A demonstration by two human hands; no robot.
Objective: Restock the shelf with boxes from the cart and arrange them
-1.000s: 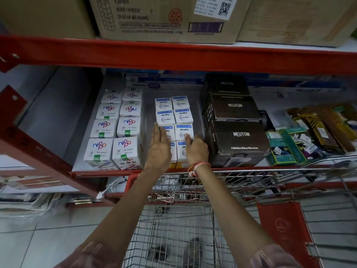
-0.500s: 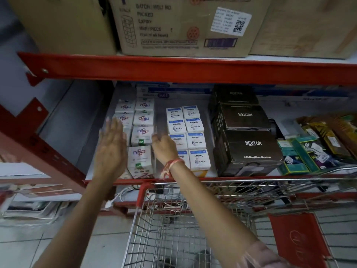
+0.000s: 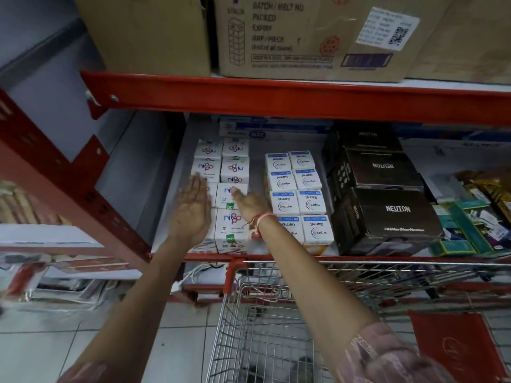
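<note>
Red steel shelving (image 3: 276,102) spans the view; its upper level carries large brown cardboard cartons (image 3: 304,37), and its lower level (image 3: 257,150) holds the retail stock. A wire shopping cart (image 3: 276,327) with a red-capped corner stands against the shelf front, below both forearms. On the lower level, from right to left: green and dark packets (image 3: 470,225) at the far right; three black Neuton boxes (image 3: 387,214) in a row running front to back; a block of white and blue Wipro Garnet boxes (image 3: 298,194), two columns wide and four rows deep; and a block of white Nippo boxes (image 3: 229,172), also two columns wide, nearest the left end of the shelf. The left hand (image 3: 193,211) lies flat and open, palm down and fingers straight, over the left column of the Nippo boxes, covering the front two; it grips nothing. The right hand (image 3: 249,203), a red thread band at its wrist, reaches over the front Nippo box of the right column, its forefinger extended onto the top of the second box back; the remaining fingers are curled, and it encloses no box. The Nippo boxes thus sit under and between the two hands, on the shelf.
</note>
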